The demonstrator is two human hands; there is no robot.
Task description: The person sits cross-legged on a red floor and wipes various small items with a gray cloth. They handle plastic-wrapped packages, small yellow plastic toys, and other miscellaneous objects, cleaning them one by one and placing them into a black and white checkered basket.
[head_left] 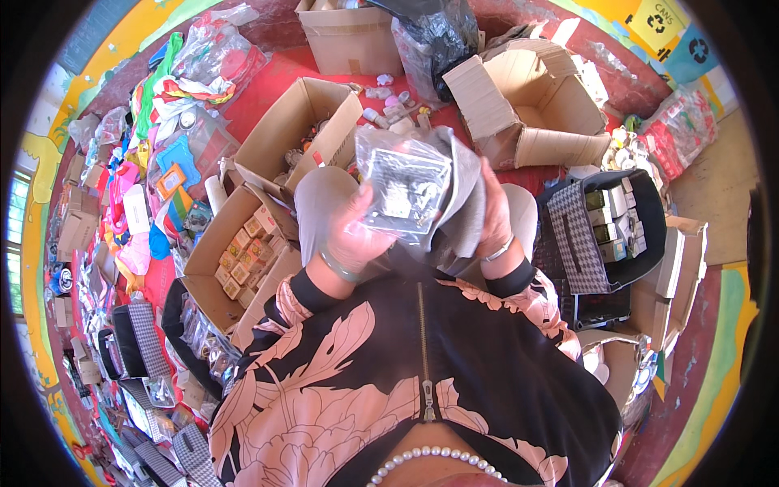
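In front of my lap, my left hand grips the near left side of a clear plastic bag, thumb on top. Through the plastic a dark square frame shows, with whitish, silvery contents I cannot make out. Close against the bag's right side is a grey piece, cloth-like and folded. My right hand is closed round its outer edge, with some fingers hidden behind it. Whether the bag sits partly inside the grey piece, I cannot tell.
An open carton stands ahead on the left, and one with small boxes nearer. To the right are a large open carton and a black-and-white patterned bin with small boxes. Mixed goods pile up far left.
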